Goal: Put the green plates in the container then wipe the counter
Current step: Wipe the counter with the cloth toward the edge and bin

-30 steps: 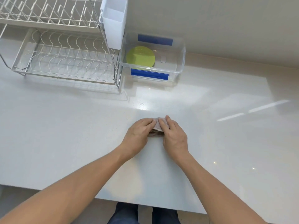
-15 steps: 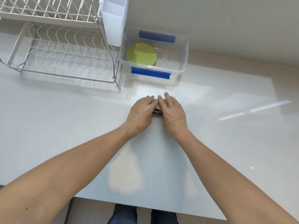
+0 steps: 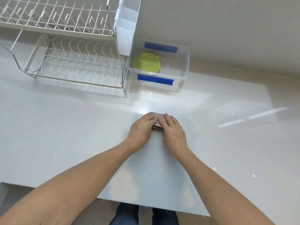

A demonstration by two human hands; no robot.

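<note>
A green plate [image 3: 146, 63] lies flat inside the clear container [image 3: 185, 69] with blue clips, at the back of the white counter [image 3: 65, 127]. In the middle of the counter my left hand [image 3: 141, 129] and my right hand [image 3: 172, 129] press side by side on a small folded pinkish-grey cloth [image 3: 156, 115]. Only the cloth's far edge and a strip between the hands show; the rest is hidden under my palms.
A two-tier white wire dish rack [image 3: 73, 62] stands at the back left, with a white cutlery holder [image 3: 126, 26] hung on its right end beside the container. The wall runs behind. The counter's front edge is near my legs.
Both hands slid the cloth away from me toward the container, then drew it back toward me to the counter's middle.
</note>
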